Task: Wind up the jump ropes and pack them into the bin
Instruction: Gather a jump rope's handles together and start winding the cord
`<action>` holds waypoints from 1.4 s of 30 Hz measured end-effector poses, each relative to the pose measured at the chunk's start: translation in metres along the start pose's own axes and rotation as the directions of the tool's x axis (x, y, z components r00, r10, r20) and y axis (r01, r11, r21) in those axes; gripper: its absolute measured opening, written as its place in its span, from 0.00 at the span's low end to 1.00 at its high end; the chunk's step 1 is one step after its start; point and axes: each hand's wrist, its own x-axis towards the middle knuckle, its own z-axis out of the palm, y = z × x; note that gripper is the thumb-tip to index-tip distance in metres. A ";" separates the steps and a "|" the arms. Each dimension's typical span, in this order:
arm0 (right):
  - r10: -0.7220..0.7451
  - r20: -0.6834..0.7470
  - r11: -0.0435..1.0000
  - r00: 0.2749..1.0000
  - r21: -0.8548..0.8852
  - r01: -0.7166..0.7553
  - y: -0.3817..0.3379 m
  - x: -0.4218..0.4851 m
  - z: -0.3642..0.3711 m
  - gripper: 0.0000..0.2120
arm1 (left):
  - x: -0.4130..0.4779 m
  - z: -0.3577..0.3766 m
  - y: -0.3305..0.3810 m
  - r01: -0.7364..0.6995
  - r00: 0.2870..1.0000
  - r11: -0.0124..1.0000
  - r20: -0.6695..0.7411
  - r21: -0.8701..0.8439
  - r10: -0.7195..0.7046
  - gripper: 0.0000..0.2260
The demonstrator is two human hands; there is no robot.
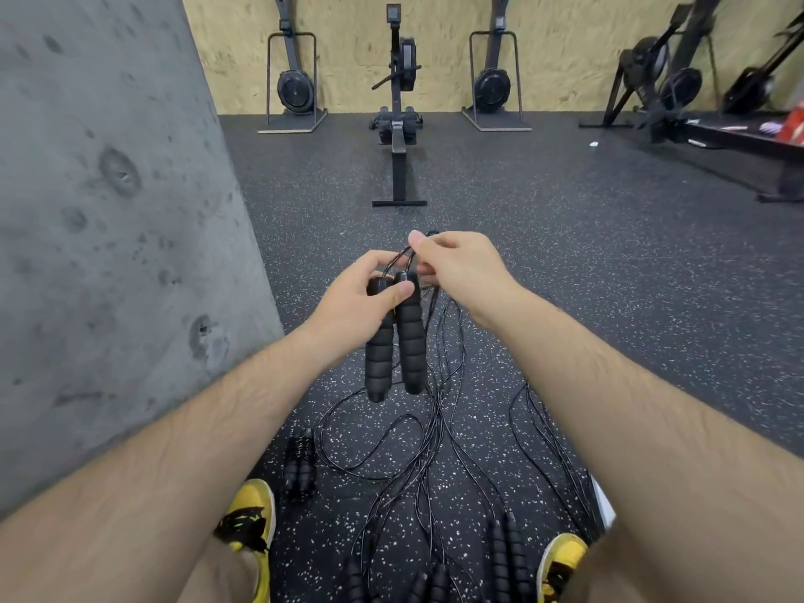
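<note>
A dark speckled rubber floor (565, 263) fills the frame. At bottom centre, loose black ropes (439, 446) sprawl on it, with 1 wound rope bundle (299, 470) lower left, spare handles (507, 554) along the bottom edge, and a rowing machine (398, 137) at top centre.

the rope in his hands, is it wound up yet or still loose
Still loose. The left hand holds both handles and the right hand pinches the cord, which trails down to the floor.

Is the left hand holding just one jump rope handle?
No, the left hand grips two black foam handles side by side, while the right hand pinches the cord above them.
</note>
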 end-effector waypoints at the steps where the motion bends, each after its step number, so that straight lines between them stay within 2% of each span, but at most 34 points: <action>1: -0.020 0.010 0.991 1.000 -0.129 0.021 -0.003 -0.003 0.001 0.10 | 0.002 -0.001 0.000 0.007 0.999 1.000 -0.046 -0.028 -0.009 0.11; 2: -0.015 0.058 0.973 0.998 -0.231 0.028 -0.005 -0.009 0.001 0.11 | 0.005 -0.002 -0.001 0.022 0.995 0.998 -0.093 -0.065 -0.028 0.09; 4: 0.052 0.227 0.948 0.972 -0.316 0.023 -0.004 -0.021 0.005 0.26 | 0.010 -0.004 -0.002 0.069 0.984 0.985 -0.154 -0.159 -0.094 0.07; 6: 0.058 0.331 0.922 0.942 -0.381 0.077 0.002 -0.035 0.016 0.40 | 0.015 -0.003 -0.005 0.114 0.968 0.960 -0.191 -0.254 -0.166 0.07; 9: 0.051 0.274 0.776 0.961 -0.617 0.135 0.012 -0.048 0.034 0.54 | 0.018 0.004 -0.007 0.161 0.950 0.914 -0.192 -0.374 -0.246 0.09; 11: -0.018 0.198 0.695 0.980 -0.703 0.154 0.013 -0.051 0.039 0.50 | 0.021 0.005 -0.007 0.182 0.946 0.901 -0.180 -0.394 -0.270 0.13; 13: -0.091 0.161 0.676 0.983 -0.715 0.180 0.011 -0.048 0.034 0.37 | 0.022 0.000 -0.007 0.202 0.952 0.926 -0.160 -0.318 -0.262 0.20; 15: -0.153 0.170 0.628 0.973 -0.744 0.229 0.008 -0.043 0.022 0.29 | 0.019 -0.011 -0.009 0.189 0.961 0.982 -0.201 -0.014 -0.188 0.27; 16: -0.181 0.195 0.591 0.964 -0.762 0.265 0.007 -0.040 0.015 0.26 | 0.016 -0.018 -0.011 0.137 0.963 0.975 -0.256 0.176 -0.089 0.27; 17: -0.213 0.223 0.558 0.951 -0.771 0.306 0.007 -0.037 0.008 0.25 | 0.010 -0.025 -0.009 0.051 0.958 0.940 -0.283 0.337 0.050 0.28; 18: -0.235 0.252 0.534 0.939 -0.774 0.341 0.006 -0.036 0.001 0.24 | 0.004 -0.031 -0.004 -0.066 0.951 0.885 -0.240 0.461 0.196 0.32; 20: -0.282 0.310 0.504 0.908 -0.757 0.416 0.007 -0.033 -0.010 0.25 | -0.002 -0.044 0.007 -0.321 0.920 0.716 0.024 0.620 0.392 0.44; 22: -0.317 0.386 0.472 0.866 -0.728 0.497 0.007 -0.033 -0.016 0.27 | -0.003 -0.046 0.011 -0.466 0.870 0.514 0.268 0.720 0.414 0.51; 24: -0.335 0.451 0.443 0.827 -0.700 0.561 0.008 -0.033 -0.017 0.29 | -0.002 -0.039 0.012 -0.475 0.873 0.442 0.342 0.761 0.348 0.46; 26: -0.338 0.461 0.437 0.820 -0.695 0.571 0.010 -0.033 -0.016 0.27 | -0.004 -0.029 0.016 -0.454 0.880 0.442 0.312 0.773 0.357 0.31; 27: -0.339 0.445 0.430 0.829 -0.710 0.557 0.010 -0.033 -0.016 0.27 | -0.004 -0.025 0.018 -0.445 0.882 0.448 0.293 0.776 0.369 0.24; 29: -0.364 0.359 0.392 0.860 -0.778 0.490 0.010 -0.031 -0.017 0.28 | -0.001 -0.024 0.021 -0.412 0.896 0.477 0.251 0.776 0.366 0.19; 30: -0.362 0.287 0.398 0.887 -0.813 0.426 0.010 -0.030 -0.018 0.30 | 0.001 -0.025 0.021 -0.383 0.909 0.495 0.222 0.780 0.354 0.19; 32: -0.310 0.169 0.502 0.936 -0.806 0.312 0.010 -0.029 -0.020 0.34 | 0.003 -0.025 0.019 -0.326 0.930 0.523 0.166 0.787 0.329 0.22; 34: -0.257 0.150 0.613 0.955 -0.738 0.281 0.012 -0.030 -0.018 0.32 | 0.003 -0.023 0.018 -0.318 0.931 0.532 0.151 0.785 0.334 0.22; 36: -0.249 0.139 0.667 0.959 -0.693 0.273 0.014 -0.033 -0.016 0.29 | 0.002 -0.019 0.019 -0.335 0.925 0.542 0.159 0.771 0.346 0.22; 39: -0.266 0.100 0.681 0.959 -0.684 0.261 0.013 -0.033 -0.014 0.28 | 0.001 -0.013 0.017 -0.330 0.930 0.540 0.169 0.774 0.327 0.22; 42: -0.299 0.105 0.637 0.949 -0.719 0.280 0.011 -0.033 -0.011 0.23 | 0.000 -0.014 0.015 -0.314 0.938 0.552 0.161 0.773 0.308 0.25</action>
